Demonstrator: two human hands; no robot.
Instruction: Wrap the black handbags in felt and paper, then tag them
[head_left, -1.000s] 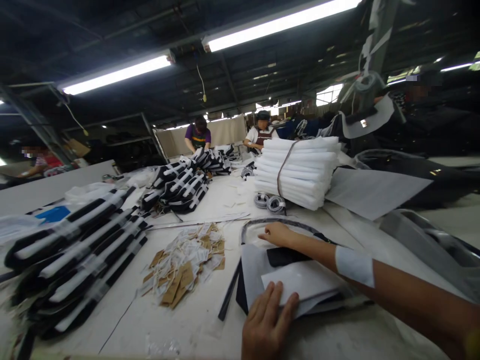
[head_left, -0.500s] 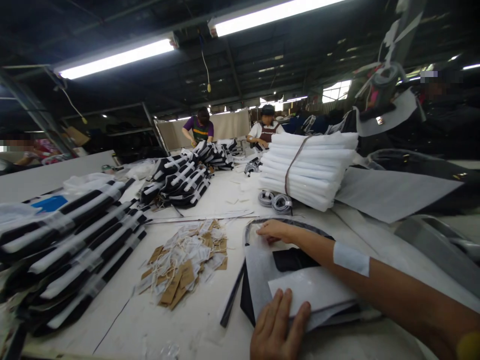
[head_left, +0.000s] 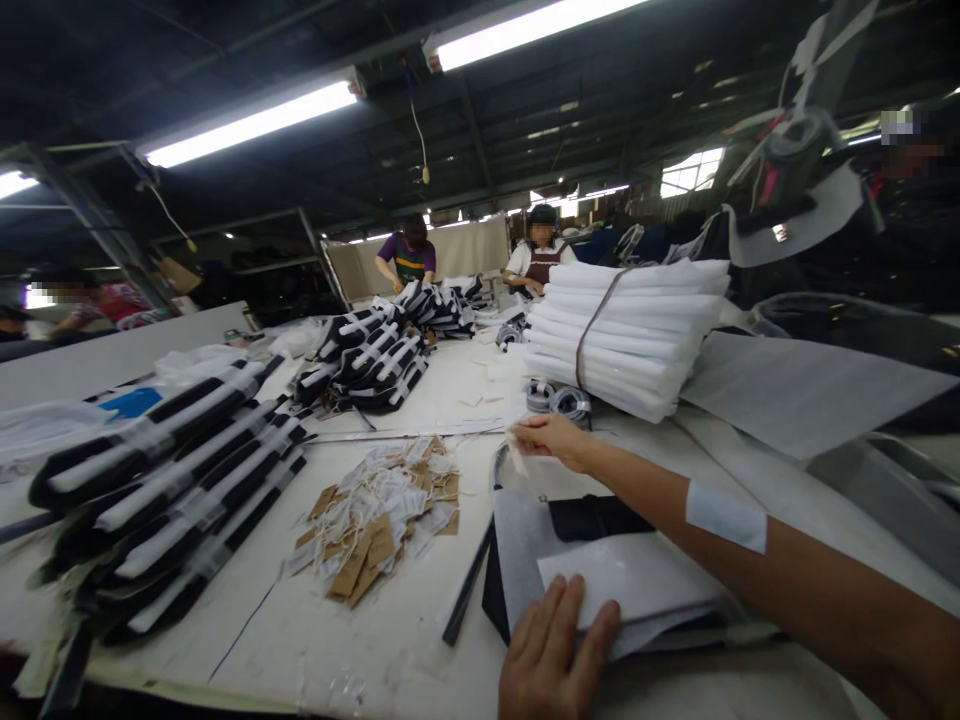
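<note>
My left hand lies flat, fingers stretched out, on a folded white sheet. That sheet rests on a black bag-like piece with grey-white lining, which lies on the table. My right hand is raised just past the far edge of this piece. Its fingers are pinched together at a thin, pale, see-through strip that I cannot make out well. A dark curved edge of the piece runs below the right wrist. A pale patch is wrapped on the right forearm.
Brown and white string tags lie heaped left of the piece. Black pieces with white wrapping are stacked at the left. A tied bundle of white rolls stands behind, beside grey coils. Two people work at the far end.
My right hand has lifted and moved slightly away from the piece, with the pale strip at its fingertips. My left hand stays in place. The view has shifted a little.
</note>
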